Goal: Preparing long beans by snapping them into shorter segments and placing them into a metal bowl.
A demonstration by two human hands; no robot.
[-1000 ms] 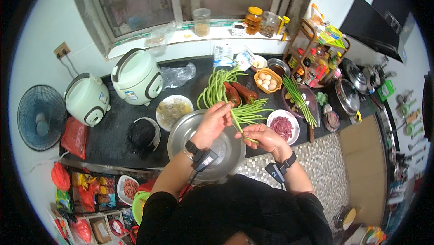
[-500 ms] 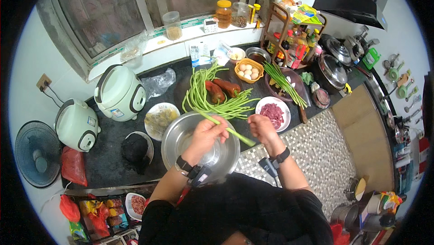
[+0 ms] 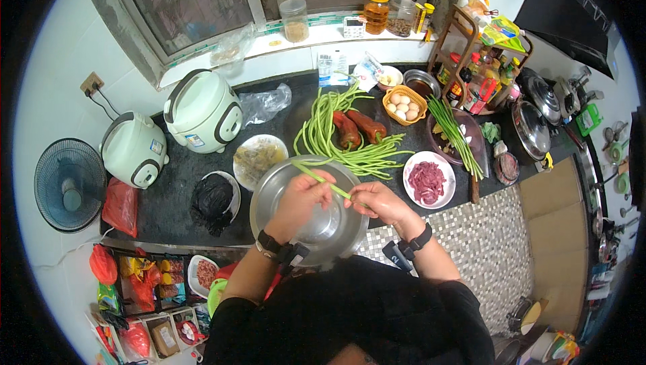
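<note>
A long green bean [image 3: 309, 174] slants across both my hands above a wide steel basin [image 3: 263, 211]. My left hand [image 3: 304, 201] is closed around its middle, one end sticking out toward the back. At the other end, my right hand [image 3: 381, 203] pinches the bean between thumb and fingers. Behind the basin lies a heap of long green beans [image 3: 315, 122], with two reddish-brown peppers [image 3: 348, 131] resting among them. Just right of my right hand, a white plate [image 3: 408, 188] holds sliced raw meat [image 3: 428, 182].
Two pale green rice cookers [image 3: 205, 110] stand at the left. Beside the basin are a plate of soaked food [image 3: 260, 161] and a bowl with a black bag [image 3: 212, 201]. Farther right are an egg basket [image 3: 404, 104], green stalks across a bowl [image 3: 457, 133], and a knife handle [image 3: 474, 190].
My right hand has moved left, closer to my left hand, and now pinches the bean's near end, which stuck out free before. The whole view has shifted leftward.
</note>
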